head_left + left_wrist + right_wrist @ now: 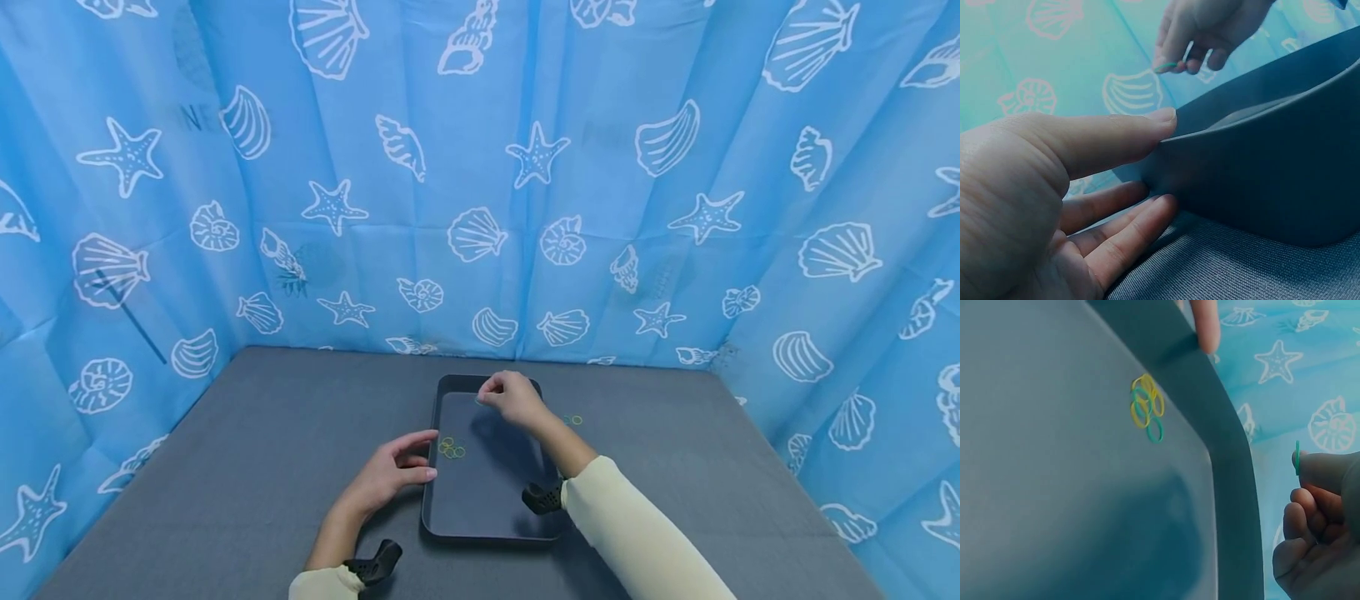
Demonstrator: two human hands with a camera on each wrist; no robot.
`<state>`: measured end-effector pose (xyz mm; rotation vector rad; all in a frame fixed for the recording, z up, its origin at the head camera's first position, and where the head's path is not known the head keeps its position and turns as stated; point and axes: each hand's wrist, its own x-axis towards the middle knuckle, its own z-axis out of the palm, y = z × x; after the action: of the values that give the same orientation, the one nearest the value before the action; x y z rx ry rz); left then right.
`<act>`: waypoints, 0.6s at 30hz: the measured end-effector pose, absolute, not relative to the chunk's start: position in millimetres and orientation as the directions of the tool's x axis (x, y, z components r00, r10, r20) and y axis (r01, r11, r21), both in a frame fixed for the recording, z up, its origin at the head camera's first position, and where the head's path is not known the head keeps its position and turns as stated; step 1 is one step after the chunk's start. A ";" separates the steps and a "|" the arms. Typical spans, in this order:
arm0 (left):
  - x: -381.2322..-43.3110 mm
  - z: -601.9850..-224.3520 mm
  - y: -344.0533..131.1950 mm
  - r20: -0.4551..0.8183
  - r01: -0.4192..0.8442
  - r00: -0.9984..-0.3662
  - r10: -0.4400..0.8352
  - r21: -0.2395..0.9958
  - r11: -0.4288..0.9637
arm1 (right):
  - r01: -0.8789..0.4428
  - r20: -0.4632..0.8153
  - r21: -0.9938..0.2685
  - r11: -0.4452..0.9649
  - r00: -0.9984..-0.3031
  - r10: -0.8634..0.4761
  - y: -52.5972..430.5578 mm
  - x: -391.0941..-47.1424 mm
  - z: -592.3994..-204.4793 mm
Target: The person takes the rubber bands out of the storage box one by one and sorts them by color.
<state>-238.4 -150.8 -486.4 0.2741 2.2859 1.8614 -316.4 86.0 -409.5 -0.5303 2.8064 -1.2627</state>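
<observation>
A dark grey tray [487, 508] lies on the table. My left hand [386, 475] is at its left side; in the left wrist view the thumb [1129, 134] touches the rim, with the other fingers against or close to the outer wall. Over the far part of the tray, my right hand [517, 398] pinches a small green rubber band [1297, 458] between thumb and fingertips. Inside the tray, near the left wall, several yellow and green rubber bands [1141, 414] lie in a loose, overlapping cluster.
A yellow rubber band [577, 420] and a green one [567, 421] lie on the grey cloth-covered table [315, 400], right of the tray. Behind and at both sides hangs a blue curtain [465, 150] with white shells and starfish.
</observation>
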 end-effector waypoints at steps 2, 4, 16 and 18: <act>-238.2 -486.2 -151.0 -0.022 0.030 -0.967 0.254 0.979 0.200 | -0.302 0.133 -0.721 0.624 -0.944 -0.303 90.6 -315.3 -410.9; -237.7 -486.1 -151.1 -0.016 0.036 -0.967 0.255 0.979 0.200 | -0.299 0.146 -0.720 0.626 -0.948 -0.284 95.2 -314.1 -412.7; -236.1 -486.1 -151.5 -0.015 0.038 -0.964 0.266 0.980 0.194 | -0.244 0.144 -0.746 0.619 -0.968 -0.207 128.5 -305.5 -424.8; -236.2 -487.0 -151.8 -0.010 0.044 -0.964 0.267 0.980 0.194 | -0.237 0.145 -0.754 0.613 -0.970 -0.196 135.1 -303.3 -426.7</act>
<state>-236.2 -151.8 -487.0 0.3011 2.2834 1.8642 -303.3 135.1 -426.7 -0.3850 2.8639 -1.3498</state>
